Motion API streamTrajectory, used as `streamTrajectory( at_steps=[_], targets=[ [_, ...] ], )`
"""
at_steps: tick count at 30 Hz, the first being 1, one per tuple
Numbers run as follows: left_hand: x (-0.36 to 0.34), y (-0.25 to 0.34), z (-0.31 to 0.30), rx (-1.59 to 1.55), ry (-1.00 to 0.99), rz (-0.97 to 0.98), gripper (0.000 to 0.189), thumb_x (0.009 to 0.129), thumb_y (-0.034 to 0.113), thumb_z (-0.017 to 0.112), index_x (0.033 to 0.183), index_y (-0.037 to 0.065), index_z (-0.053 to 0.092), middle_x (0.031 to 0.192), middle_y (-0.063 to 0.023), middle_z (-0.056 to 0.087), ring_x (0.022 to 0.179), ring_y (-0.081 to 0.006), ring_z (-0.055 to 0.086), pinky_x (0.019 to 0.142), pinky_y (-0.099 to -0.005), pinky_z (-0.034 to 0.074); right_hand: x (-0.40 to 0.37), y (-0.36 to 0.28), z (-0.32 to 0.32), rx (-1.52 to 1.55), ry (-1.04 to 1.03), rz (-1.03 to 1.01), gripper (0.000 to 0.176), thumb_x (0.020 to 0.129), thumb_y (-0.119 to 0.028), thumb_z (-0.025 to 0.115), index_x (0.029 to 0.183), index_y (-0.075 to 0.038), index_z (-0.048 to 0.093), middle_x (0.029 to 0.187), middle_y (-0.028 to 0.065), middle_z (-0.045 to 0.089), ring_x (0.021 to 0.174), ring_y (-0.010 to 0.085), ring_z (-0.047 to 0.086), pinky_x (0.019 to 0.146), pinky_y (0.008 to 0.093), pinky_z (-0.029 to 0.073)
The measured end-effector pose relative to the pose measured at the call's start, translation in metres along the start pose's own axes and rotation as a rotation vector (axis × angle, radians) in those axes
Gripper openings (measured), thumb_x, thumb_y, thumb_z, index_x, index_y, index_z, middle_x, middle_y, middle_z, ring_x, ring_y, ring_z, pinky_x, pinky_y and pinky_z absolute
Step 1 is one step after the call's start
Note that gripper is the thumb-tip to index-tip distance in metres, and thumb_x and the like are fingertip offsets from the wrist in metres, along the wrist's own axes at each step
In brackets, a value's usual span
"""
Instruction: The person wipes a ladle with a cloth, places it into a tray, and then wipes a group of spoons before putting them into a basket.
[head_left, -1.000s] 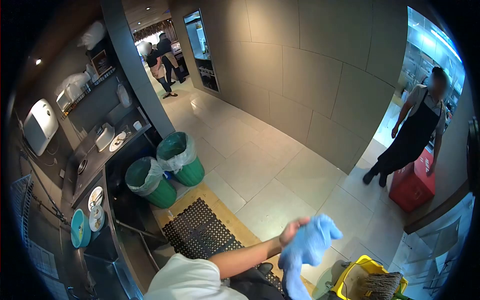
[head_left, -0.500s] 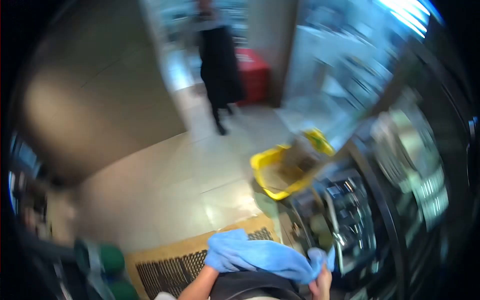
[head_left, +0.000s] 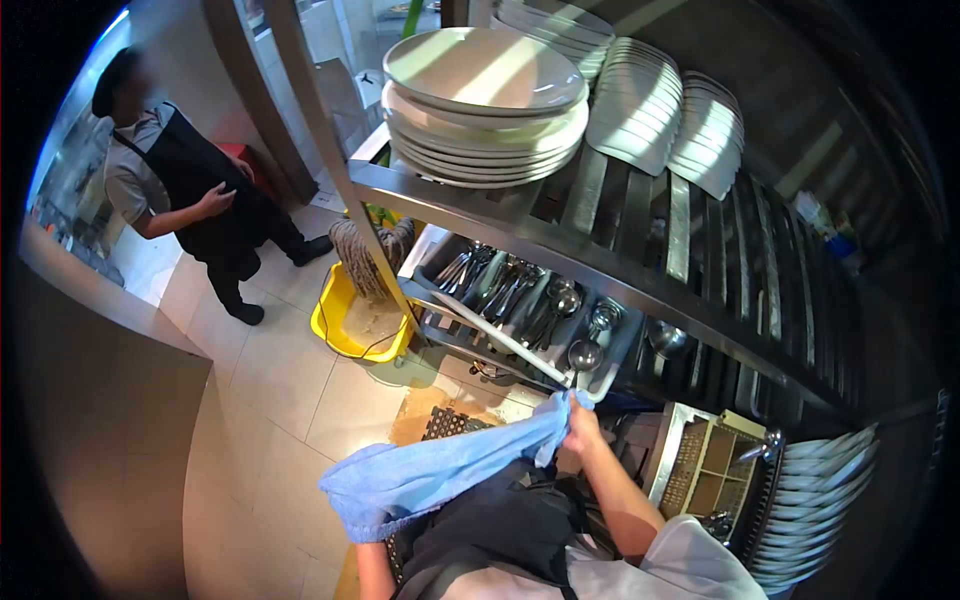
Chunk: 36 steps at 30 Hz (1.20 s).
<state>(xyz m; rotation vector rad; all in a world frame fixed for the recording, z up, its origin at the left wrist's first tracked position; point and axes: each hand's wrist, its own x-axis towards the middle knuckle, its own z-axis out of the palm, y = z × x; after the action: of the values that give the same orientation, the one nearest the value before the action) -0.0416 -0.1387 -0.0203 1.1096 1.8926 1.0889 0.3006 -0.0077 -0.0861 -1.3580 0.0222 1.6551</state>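
Observation:
A light blue towel [head_left: 450,465] stretches across in front of my dark apron. My left hand is hidden under its left end, where only the forearm shows. At the other end, my right hand [head_left: 580,425] is closed around the bunched cloth. Just beyond that hand, a small ladle [head_left: 584,354] has its bowl over the cutlery tray [head_left: 620,365], and its handle runs down to the towel at my fingers; whether I grip the handle too I cannot tell. Spoons, forks and other ladles fill the tray's compartments.
A slatted metal rack [head_left: 540,240] holds stacked white plates [head_left: 485,120] and dishes [head_left: 635,105]. Lower right are a divided basket [head_left: 715,460] and upright plates [head_left: 810,510]. A mop [head_left: 370,255] stands in a yellow bucket [head_left: 345,335]. A person in an apron [head_left: 200,180] stands beyond.
My view has swung right, bringing the rack and its plates close. The towel is now drawn out longer, with my right hand up at the cutlery tray. The other person appears further left.

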Motion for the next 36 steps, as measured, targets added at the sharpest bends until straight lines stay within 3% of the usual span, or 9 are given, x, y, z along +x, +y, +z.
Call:
streamTrajectory(
  at_steps=[4,10,14,15,19,23,26,32,36],
  targets=[
    [0.022,0.013,0.028,0.03,-0.036,0.168,0.025,0.079,0.017,0.052,0.096,0.0,0.058,0.095,-0.0133,0.06,0.09,-0.0233,0.055,0.084,-0.0322,0.04,0.053,-0.04,-0.023,-0.058,-0.068,0.03,0.062,0.088,-0.051,0.021,0.107,0.0,0.05,0.105,0.0146,0.057,0.094,0.028,0.057,0.084,0.046,0.044],
    [0.029,0.049,-0.004,0.164,-0.106,0.349,0.023,0.077,0.016,0.054,0.093,0.0,0.059,0.092,-0.012,0.06,0.089,-0.0216,0.055,0.083,-0.0313,0.041,-0.067,0.029,0.003,-0.125,-0.266,0.158,0.039,0.093,-0.031,0.027,0.119,-0.007,0.044,0.111,0.0102,0.054,0.1,0.0231,0.054,0.087,0.0403,0.044],
    [0.027,0.097,-0.079,0.402,-0.207,0.551,0.021,0.076,0.015,0.055,0.091,0.001,0.059,0.089,-0.0106,0.06,0.088,-0.0198,0.055,0.083,-0.0305,0.041,-0.107,0.078,-0.015,-0.008,-0.403,-0.034,0.029,0.089,-0.021,0.042,0.111,-0.005,0.05,0.105,0.0078,0.056,0.092,0.0186,0.056,0.083,0.0343,0.045],
    [0.027,0.114,-0.095,0.459,-0.239,0.625,0.021,0.075,0.015,0.055,0.091,0.002,0.059,0.089,-0.0102,0.06,0.087,-0.0194,0.055,0.082,-0.0303,0.041,-0.12,0.086,-0.014,0.005,-0.371,-0.12,0.025,0.087,-0.018,0.046,0.108,-0.005,0.052,0.101,0.007,0.057,0.089,0.0173,0.056,0.08,0.033,0.046],
    [0.032,0.139,-0.13,0.526,-0.247,0.781,0.02,0.075,0.015,0.056,0.09,0.002,0.059,0.087,-0.0095,0.06,0.086,-0.0188,0.054,0.082,-0.0301,0.042,-0.169,0.107,-0.025,-1.219,0.321,-0.54,0.021,0.081,-0.02,0.057,0.09,-0.001,0.06,0.078,0.0044,0.062,0.072,0.0167,0.058,0.067,0.0287,0.047],
    [0.037,0.121,-0.128,0.446,-0.223,0.768,0.021,0.074,0.016,0.056,0.091,0.003,0.059,0.087,-0.0097,0.06,0.086,-0.0193,0.055,0.08,-0.0305,0.042,-0.216,0.092,-0.076,-0.325,0.316,-0.489,0.012,0.083,-0.013,0.056,0.092,-0.007,0.06,0.077,0.0011,0.061,0.064,0.0068,0.054,0.052,0.0183,0.043],
    [0.035,0.114,-0.121,0.393,-0.24,0.765,0.022,0.074,0.016,0.055,0.091,0.004,0.059,0.088,-0.0097,0.06,0.085,-0.0197,0.055,0.08,-0.0307,0.042,-0.259,0.045,-0.112,-0.293,0.573,-0.764,0.018,0.081,-0.013,0.057,0.096,-0.004,0.057,0.081,0.0039,0.061,0.07,0.01,0.058,0.056,0.0201,0.045],
    [0.023,0.101,-0.103,0.325,-0.217,0.718,0.023,0.073,0.018,0.055,0.092,0.005,0.059,0.088,-0.0099,0.06,0.084,-0.0205,0.055,0.078,-0.0313,0.043,-0.262,-0.099,-0.221,0.057,0.607,-1.17,0.027,0.08,-0.023,0.062,0.098,-0.005,0.054,0.079,0.0037,0.058,0.066,0.0116,0.056,0.056,0.0238,0.046],
    [0.01,0.092,-0.093,0.305,-0.124,0.637,0.024,0.072,0.019,0.055,0.092,0.006,0.059,0.088,-0.0101,0.059,0.084,-0.021,0.055,0.077,-0.0316,0.043,-0.208,-0.178,-0.304,-0.222,1.048,-0.909,0.094,0.059,-0.052,0.072,0.125,0.005,0.034,0.123,0.0185,0.043,0.113,0.0254,0.043,0.088,0.0369,0.039]
  ],
)
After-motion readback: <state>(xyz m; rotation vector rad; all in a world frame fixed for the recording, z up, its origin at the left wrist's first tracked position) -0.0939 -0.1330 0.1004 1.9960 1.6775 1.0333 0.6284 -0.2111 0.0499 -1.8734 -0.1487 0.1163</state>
